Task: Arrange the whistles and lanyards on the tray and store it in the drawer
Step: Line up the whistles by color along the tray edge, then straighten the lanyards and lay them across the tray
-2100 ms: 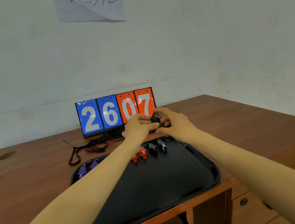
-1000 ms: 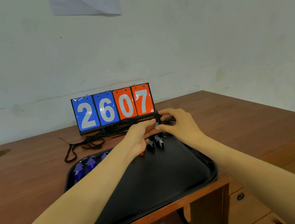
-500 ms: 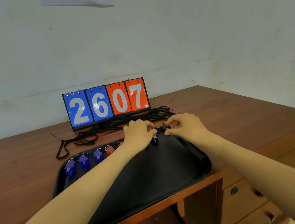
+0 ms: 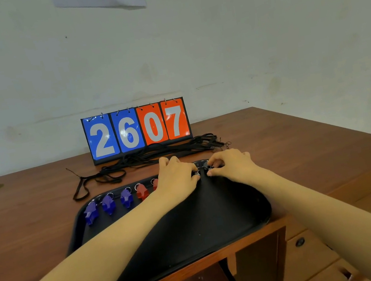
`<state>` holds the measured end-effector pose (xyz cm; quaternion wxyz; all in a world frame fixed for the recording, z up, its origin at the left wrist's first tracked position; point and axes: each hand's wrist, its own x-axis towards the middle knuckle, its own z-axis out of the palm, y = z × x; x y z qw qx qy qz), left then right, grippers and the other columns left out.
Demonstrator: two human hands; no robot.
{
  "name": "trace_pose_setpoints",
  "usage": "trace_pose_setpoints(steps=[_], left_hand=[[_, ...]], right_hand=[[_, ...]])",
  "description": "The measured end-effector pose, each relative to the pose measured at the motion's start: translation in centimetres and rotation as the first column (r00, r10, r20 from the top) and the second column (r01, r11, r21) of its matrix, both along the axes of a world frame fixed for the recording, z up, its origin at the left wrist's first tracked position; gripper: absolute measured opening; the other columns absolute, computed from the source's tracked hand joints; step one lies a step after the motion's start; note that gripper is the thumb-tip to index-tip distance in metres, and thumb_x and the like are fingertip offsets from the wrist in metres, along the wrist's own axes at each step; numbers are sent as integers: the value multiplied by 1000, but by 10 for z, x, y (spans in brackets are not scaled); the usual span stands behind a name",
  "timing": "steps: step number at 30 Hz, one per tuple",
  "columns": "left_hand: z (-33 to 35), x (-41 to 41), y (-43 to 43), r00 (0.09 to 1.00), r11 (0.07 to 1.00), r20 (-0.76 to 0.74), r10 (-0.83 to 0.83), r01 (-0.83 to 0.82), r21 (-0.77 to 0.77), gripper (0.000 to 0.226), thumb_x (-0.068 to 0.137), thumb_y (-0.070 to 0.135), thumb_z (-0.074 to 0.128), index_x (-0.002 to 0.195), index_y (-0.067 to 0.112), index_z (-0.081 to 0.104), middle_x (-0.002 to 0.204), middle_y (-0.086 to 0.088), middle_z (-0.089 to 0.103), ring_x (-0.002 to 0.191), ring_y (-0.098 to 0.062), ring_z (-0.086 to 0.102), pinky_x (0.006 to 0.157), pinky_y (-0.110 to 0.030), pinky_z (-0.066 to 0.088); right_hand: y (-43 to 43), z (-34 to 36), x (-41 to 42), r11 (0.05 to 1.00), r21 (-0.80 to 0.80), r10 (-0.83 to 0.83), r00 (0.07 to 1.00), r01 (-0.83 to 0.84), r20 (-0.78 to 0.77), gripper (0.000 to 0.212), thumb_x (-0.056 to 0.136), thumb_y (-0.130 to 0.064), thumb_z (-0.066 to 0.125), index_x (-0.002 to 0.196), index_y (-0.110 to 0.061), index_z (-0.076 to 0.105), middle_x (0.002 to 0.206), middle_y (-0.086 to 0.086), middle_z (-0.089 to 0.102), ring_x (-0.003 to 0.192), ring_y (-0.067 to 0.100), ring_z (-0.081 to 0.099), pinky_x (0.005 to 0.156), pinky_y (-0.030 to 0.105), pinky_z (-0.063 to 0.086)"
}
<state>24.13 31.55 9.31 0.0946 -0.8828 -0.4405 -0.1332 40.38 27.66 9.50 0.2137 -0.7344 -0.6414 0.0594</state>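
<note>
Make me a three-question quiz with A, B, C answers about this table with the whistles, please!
1. Where do the black lanyards lie?
A) in a bag
B) on the table, between the scoreboard and the tray
C) on the tray

2. How many blue whistles are on the tray?
A) three
B) one
C) six

3. What are the two hands doing?
A) lying flat and open
B) lifting the scoreboard
C) pinching small black whistles at the tray's far edge

Answers:
1 B: the lanyards lie in a heap on the wood in front of the scoreboard, off the tray.
2 A: three blue whistles sit in a row at the tray's left end.
3 C: the left hand and the right hand both curl their fingers onto the black whistles.
</note>
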Motion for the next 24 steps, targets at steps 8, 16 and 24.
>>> trace_pose_setpoints(steps=[8, 16, 24], left_hand=[[-1, 0, 1, 1000, 999, 20, -22, 22, -35, 35, 94, 40, 44, 123, 25, 57, 109, 0, 64, 110, -19, 47, 96, -35, 27], [26, 9, 26, 977, 992, 211, -15, 41, -115, 33, 95, 36, 45, 124, 24, 56, 120, 2, 62, 115, -20, 48, 100, -38, 29], [19, 46, 104, 1000, 962, 3, -10, 10, -273, 35, 97, 27, 42, 130, 30, 51, 134, 1, 52, 125, -23, 38, 101, -40, 24]], right_hand=[[4, -1, -2, 1000, -22, -1, 999, 0, -43, 33, 85, -44, 61, 116, -31, 60, 115, -6, 65, 115, 17, 52, 98, 41, 30], [23, 20, 19, 993, 108, -44, 995, 54, -92, 27, 89, -34, 57, 114, -25, 62, 117, -3, 65, 108, 17, 58, 98, 42, 45], [85, 27, 53, 999, -23, -22, 997, 24, 75, 28, 93, -18, 51, 117, -18, 65, 122, 6, 64, 108, 23, 59, 94, 35, 49]])
